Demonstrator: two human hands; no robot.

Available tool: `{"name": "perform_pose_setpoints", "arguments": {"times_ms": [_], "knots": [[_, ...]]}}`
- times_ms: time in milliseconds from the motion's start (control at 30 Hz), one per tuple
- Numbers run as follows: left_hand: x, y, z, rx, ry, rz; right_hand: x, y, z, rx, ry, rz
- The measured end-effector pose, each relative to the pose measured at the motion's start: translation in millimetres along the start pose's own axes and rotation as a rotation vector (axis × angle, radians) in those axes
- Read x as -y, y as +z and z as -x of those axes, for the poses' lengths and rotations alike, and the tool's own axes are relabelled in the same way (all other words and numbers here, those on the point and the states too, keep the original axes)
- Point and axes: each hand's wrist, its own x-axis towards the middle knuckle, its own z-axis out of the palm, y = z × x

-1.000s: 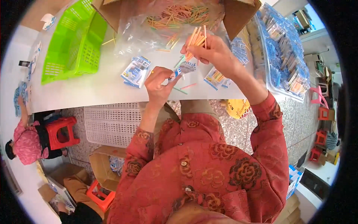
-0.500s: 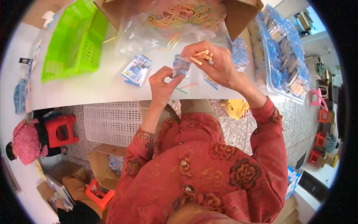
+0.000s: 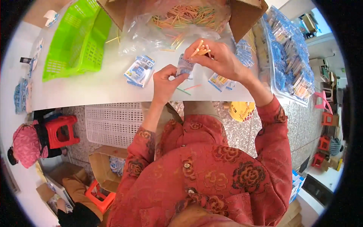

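Observation:
A small blue-and-white packet (image 3: 184, 69) is pinched between the thumb and fingers of my left hand (image 3: 166, 84), above the white table. My right hand (image 3: 220, 59) is closed around several short, thin, pale yellow sticks (image 3: 201, 50) that poke up past its fingers. Its fingertips touch the packet's upper end, and they hide whether a stick enters it. Two flat packets (image 3: 140, 71) overlap on the table left of my hands. More packets (image 3: 221, 82) lie under my right wrist. A green stick (image 3: 183, 91) and a pink stick (image 3: 193, 86) rest near the table's front edge.
Ahead, a cardboard box (image 3: 245, 17) holds a clear plastic bag (image 3: 138, 34) of coloured sticks (image 3: 185, 17). A green basket (image 3: 75, 45) stands left; a tray of filled packets (image 3: 291, 56) stands right. Below the table are a white crate (image 3: 109, 125) and a red stool (image 3: 62, 132).
My right hand has turned, so the sticks point more upward, and its fingertips sit at the packet's top. The packet has tilted slightly. More of the packets under my right wrist show.

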Motion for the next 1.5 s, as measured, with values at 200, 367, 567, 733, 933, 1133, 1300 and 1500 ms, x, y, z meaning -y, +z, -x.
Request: {"name": "perform_pose_setpoints", "arguments": {"times_ms": [200,367,567,733,933,1133,1300,1500], "knots": [[4.6,0.0,-9.3,-0.011,0.021,-0.041,-1.0,-6.0,-8.9,0.035,0.017,0.008],[11.1,4.2,-21.1,-0.049,0.092,-0.018,-15.2,-3.7,-18.0,-0.031,-0.041,0.024],[12.4,4.4,-24.4,-0.038,0.109,-0.005,-20.6,-0.1,-20.7,-0.096,0.026,0.028],[9.6,5.5,-22.9,-0.026,0.093,-0.052,-23.4,1.9,-25.1,-0.086,0.032,-0.046],[5.1,3.8,-21.4,-0.027,0.11,-0.112,-23.0,4.9,-25.7,-0.046,0.06,-0.141],[7.6,5.4,-16.5,0.008,0.073,-0.009,-12.6,6.6,-29.2,-0.103,-0.007,-0.224],[4.7,7.0,-12.1,0.028,0.024,0.108,-6.1,13.9,-28.1,-0.142,-0.067,-0.228],[-0.7,3.2,-10.2,0.034,0.008,0.076,-6.9,21.4,-21.8,-0.056,0.03,-0.293]]}}
